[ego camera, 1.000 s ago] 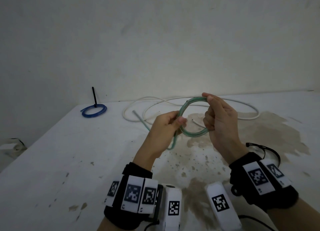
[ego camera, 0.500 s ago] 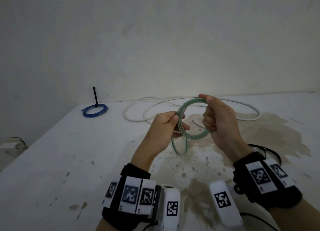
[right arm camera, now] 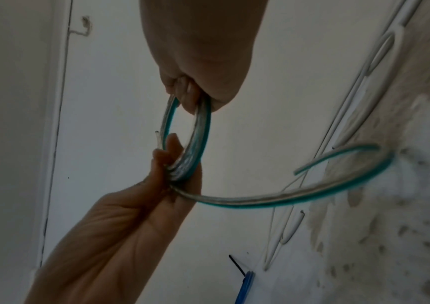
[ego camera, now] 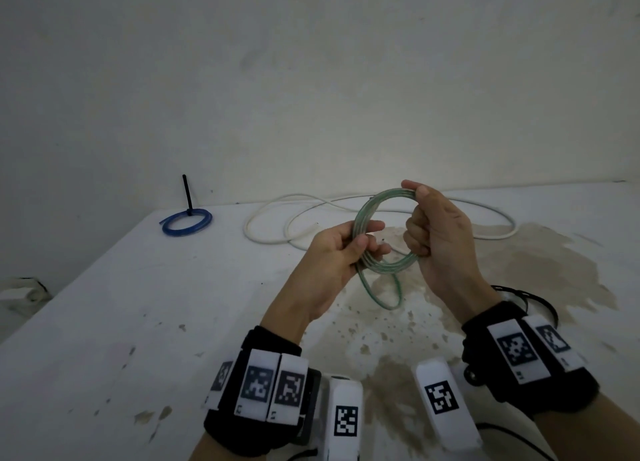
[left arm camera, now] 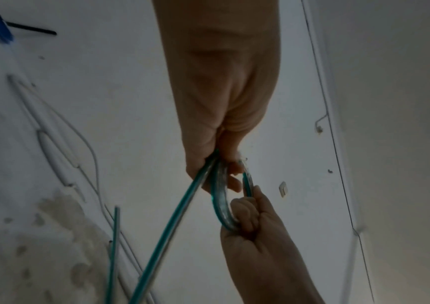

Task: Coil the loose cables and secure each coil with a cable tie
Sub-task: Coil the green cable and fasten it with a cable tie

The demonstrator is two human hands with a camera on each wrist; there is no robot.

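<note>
A clear cable with a green stripe [ego camera: 377,201] is wound into a small coil held above the table. My left hand [ego camera: 341,249] pinches the coil's left side between thumb and fingers. My right hand [ego camera: 433,228] grips its right side, fingers curled round the strands. A short loose tail [ego camera: 381,296] hangs below the coil. In the left wrist view the coil [left arm camera: 220,197] runs between my left hand [left arm camera: 221,164] and my right hand [left arm camera: 247,218]. The right wrist view shows the coil [right arm camera: 198,133] and its tail [right arm camera: 312,193] curving out to the right.
A loose white cable [ego camera: 311,215] lies in loops on the white table [ego camera: 104,322] behind my hands. A blue coil [ego camera: 187,220] with a black tie [ego camera: 187,192] standing up sits at the back left. A black cable [ego camera: 530,298] lies by my right wrist. Brown stains mark the tabletop.
The trailing end has been drawn up off the table into a short hanging loop under the coil. Both hands keep their hold and have shifted only slightly.
</note>
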